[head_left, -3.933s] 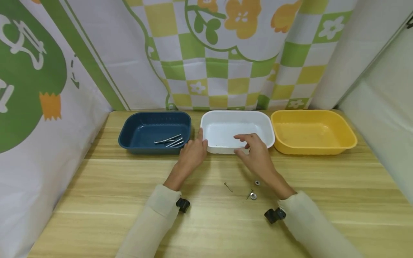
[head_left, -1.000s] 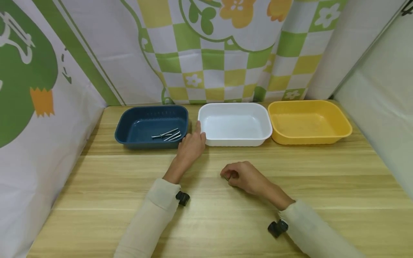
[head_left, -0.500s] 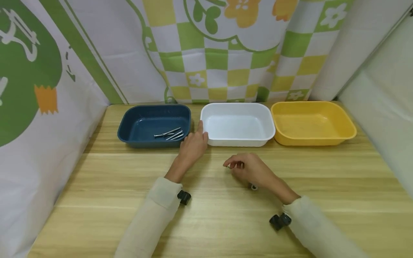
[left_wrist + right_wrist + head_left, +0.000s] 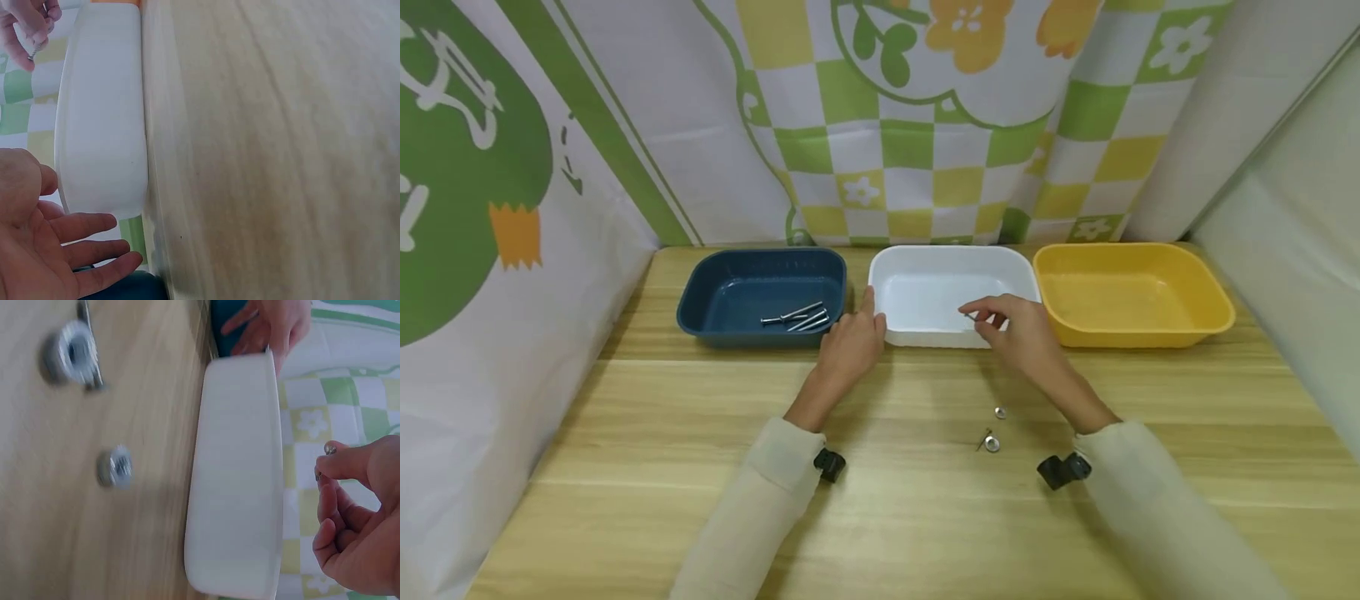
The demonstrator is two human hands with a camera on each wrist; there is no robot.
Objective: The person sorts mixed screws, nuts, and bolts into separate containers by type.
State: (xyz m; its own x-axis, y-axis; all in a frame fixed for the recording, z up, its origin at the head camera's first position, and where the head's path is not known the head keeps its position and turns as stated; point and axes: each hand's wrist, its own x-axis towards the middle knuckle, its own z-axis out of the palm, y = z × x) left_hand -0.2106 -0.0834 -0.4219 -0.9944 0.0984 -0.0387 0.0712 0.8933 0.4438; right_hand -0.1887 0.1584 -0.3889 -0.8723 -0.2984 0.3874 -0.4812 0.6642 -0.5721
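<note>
My right hand [image 4: 1026, 337] pinches a small screw [image 4: 970, 317] between thumb and fingers above the white tray [image 4: 917, 335]. In the right wrist view, the screw's head [image 4: 330, 449] shows beside the thumb. My left hand [image 4: 852, 346] touches the left end of the white tray, index finger extended along the rim. Straight fingers [image 4: 94, 253] of that hand show in the left wrist view. On the table lie a nut [image 4: 1000, 412], a wider nut [image 4: 992, 443] and another small screw [image 4: 983, 439] against the wider one.
A dark blue tray [image 4: 700, 329] with several long bolts [image 4: 805, 317] stands left of the white one. To the right, a yellow tray [image 4: 1135, 337] stands close against it. A patterned curtain [image 4: 902, 150] hangs behind the wooden table [image 4: 910, 517].
My right hand has picked the left screw off the table and carried it up to the right, over the white tray. The left hand stays at the tray's end.
</note>
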